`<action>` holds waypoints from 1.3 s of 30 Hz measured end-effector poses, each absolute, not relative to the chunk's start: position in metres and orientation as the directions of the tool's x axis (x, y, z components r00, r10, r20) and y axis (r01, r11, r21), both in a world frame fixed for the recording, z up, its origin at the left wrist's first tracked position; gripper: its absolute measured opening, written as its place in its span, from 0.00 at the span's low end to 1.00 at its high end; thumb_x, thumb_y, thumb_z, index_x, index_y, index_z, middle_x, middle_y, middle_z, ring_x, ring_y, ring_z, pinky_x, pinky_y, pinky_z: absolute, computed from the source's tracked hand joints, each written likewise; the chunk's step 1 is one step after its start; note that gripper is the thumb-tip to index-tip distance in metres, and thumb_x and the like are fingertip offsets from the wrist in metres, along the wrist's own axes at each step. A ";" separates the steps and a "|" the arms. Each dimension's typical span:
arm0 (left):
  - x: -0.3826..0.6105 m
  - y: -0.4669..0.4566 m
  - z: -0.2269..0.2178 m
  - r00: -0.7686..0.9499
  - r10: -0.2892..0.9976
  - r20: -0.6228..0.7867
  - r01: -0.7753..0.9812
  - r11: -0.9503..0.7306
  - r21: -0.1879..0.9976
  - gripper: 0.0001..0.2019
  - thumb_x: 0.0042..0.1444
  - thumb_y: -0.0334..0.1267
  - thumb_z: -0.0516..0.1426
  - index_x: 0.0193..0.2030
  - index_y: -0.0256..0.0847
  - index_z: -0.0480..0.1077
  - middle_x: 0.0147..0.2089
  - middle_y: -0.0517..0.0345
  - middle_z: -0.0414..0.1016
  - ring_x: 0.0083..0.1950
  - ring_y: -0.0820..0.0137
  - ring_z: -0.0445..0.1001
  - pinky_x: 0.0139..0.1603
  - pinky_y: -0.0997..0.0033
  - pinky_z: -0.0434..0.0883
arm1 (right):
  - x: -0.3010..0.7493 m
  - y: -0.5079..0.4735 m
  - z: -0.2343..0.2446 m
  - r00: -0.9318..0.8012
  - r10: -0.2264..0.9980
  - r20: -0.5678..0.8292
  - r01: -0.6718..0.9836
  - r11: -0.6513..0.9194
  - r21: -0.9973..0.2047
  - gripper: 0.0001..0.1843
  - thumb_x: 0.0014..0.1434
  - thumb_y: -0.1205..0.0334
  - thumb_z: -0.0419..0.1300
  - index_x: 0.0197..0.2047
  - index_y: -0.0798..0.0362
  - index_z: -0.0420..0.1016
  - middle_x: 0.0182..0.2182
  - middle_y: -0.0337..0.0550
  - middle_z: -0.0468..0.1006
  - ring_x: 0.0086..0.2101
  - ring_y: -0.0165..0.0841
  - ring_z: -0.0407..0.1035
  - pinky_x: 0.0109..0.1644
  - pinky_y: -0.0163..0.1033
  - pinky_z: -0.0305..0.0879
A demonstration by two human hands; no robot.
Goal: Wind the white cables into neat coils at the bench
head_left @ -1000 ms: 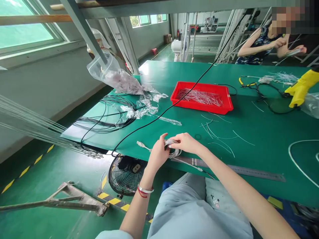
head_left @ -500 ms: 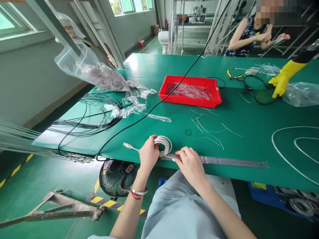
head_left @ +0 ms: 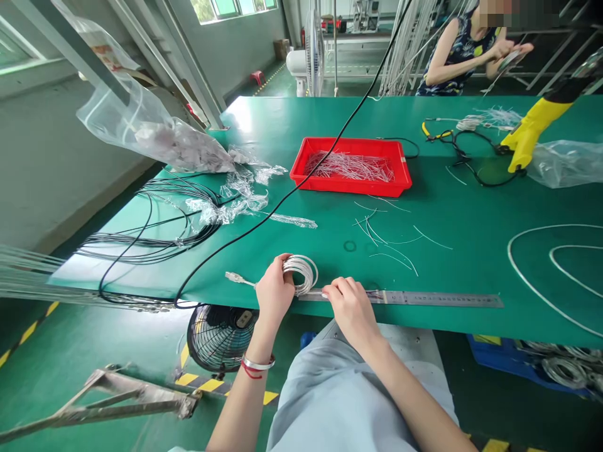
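My left hand (head_left: 276,285) is closed around a coil of white cable (head_left: 308,274) at the table's near edge. The cable's USB plug (head_left: 237,277) sticks out to the left of that hand. A steel ruler (head_left: 438,299) lies flat along the edge, running to the right from beneath the coil. My right hand (head_left: 349,307) is over the ruler, fingers pinched together on the cable's other end. Thin loose wires (head_left: 375,294) show just past its fingers, on the ruler. The stretch of cable between those fingers is mostly hidden.
Cut strands lie in a red tray (head_left: 351,186) and loose on the green table (head_left: 301,245). A black cord (head_left: 282,201) crosses above. Black cables (head_left: 188,238) and plastic wrap are at left. Yellow-handled cutters (head_left: 436,135) and a yellow tool (head_left: 532,138) are at right. A co-worker sits opposite.
The view has shifted slightly, so the table sits a little higher and further left. My right fingers have shifted slightly on the cable along the ruler. The left hand still holds the coil.
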State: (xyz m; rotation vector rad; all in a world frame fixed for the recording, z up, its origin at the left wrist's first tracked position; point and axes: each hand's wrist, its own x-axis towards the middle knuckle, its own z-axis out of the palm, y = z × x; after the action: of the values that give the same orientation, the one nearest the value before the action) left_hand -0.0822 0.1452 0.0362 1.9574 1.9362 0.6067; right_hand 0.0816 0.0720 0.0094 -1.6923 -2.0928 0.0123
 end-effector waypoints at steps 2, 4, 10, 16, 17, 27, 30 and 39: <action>-0.082 0.145 0.036 -0.012 0.998 0.068 0.868 -0.023 0.495 0.15 0.59 0.35 0.46 0.52 0.47 0.64 0.50 0.55 0.78 0.50 0.56 0.76 0.41 0.63 0.67 | 0.082 0.072 0.009 -0.132 0.938 0.320 0.919 0.237 -0.316 0.09 0.62 0.69 0.50 0.38 0.51 0.71 0.34 0.43 0.75 0.36 0.36 0.65 0.37 0.42 0.61; -0.082 0.145 0.036 -0.016 0.998 0.064 0.875 -0.017 0.483 0.15 0.59 0.35 0.46 0.52 0.47 0.64 0.49 0.53 0.78 0.50 0.56 0.76 0.40 0.63 0.67 | 0.082 0.072 0.011 -0.107 0.952 0.286 0.904 0.213 -0.371 0.10 0.63 0.66 0.49 0.38 0.50 0.71 0.35 0.44 0.75 0.37 0.36 0.66 0.38 0.43 0.62; -0.081 0.145 0.034 -0.004 0.996 0.087 0.890 -0.036 0.455 0.14 0.59 0.35 0.46 0.50 0.46 0.63 0.46 0.52 0.79 0.47 0.56 0.77 0.39 0.64 0.67 | 0.071 0.074 0.022 0.076 0.978 0.197 0.708 0.086 -0.701 0.24 0.60 0.59 0.54 0.59 0.54 0.57 0.48 0.52 0.72 0.48 0.42 0.65 0.53 0.52 0.67; -0.089 0.144 0.024 0.031 0.987 0.160 0.807 -0.119 0.579 0.16 0.54 0.30 0.47 0.50 0.39 0.60 0.45 0.45 0.77 0.44 0.56 0.77 0.39 0.62 0.70 | 0.054 0.092 0.036 0.031 0.999 -0.019 0.535 -0.033 -0.844 0.56 0.46 0.61 0.69 0.68 0.58 0.38 0.52 0.55 0.72 0.55 0.49 0.61 0.60 0.58 0.63; -0.091 0.144 0.022 0.039 0.983 0.177 0.785 -0.139 0.603 0.16 0.53 0.29 0.47 0.50 0.39 0.60 0.45 0.45 0.76 0.45 0.58 0.76 0.41 0.62 0.70 | 0.052 0.095 0.038 0.001 0.998 -0.058 0.510 -0.051 -0.859 0.55 0.46 0.62 0.68 0.68 0.56 0.38 0.51 0.54 0.73 0.55 0.48 0.63 0.59 0.57 0.64; -0.102 0.140 0.020 0.081 0.968 0.236 0.611 -0.235 0.756 0.20 0.48 0.23 0.45 0.48 0.41 0.57 0.39 0.56 0.72 0.35 0.73 0.72 0.36 0.72 0.69 | 0.050 0.109 0.036 -0.125 0.985 -0.120 0.403 -0.060 -0.913 0.38 0.47 0.56 0.65 0.60 0.42 0.54 0.40 0.45 0.80 0.38 0.42 0.75 0.41 0.46 0.70; -0.102 0.140 0.021 0.108 0.972 0.206 0.617 -0.228 0.753 0.20 0.47 0.24 0.46 0.48 0.41 0.58 0.38 0.57 0.73 0.33 0.73 0.72 0.35 0.72 0.69 | 0.047 0.107 0.036 -0.103 0.987 -0.123 0.425 -0.068 -0.903 0.33 0.47 0.56 0.62 0.56 0.45 0.57 0.41 0.47 0.80 0.40 0.45 0.75 0.41 0.46 0.70; -0.104 0.138 0.021 0.141 0.976 0.168 0.666 -0.219 0.713 0.21 0.46 0.26 0.47 0.49 0.40 0.59 0.37 0.56 0.74 0.32 0.71 0.72 0.33 0.71 0.67 | 0.048 0.103 0.040 -0.096 0.992 -0.079 0.439 -0.029 -0.898 0.27 0.46 0.61 0.58 0.49 0.45 0.54 0.35 0.40 0.78 0.35 0.41 0.74 0.36 0.42 0.64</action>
State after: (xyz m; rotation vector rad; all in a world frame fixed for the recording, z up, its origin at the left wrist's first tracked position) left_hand -0.1044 0.1384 0.0213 1.9492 1.5678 0.8597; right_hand 0.0479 0.1027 0.0395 -1.5267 -1.5998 1.0869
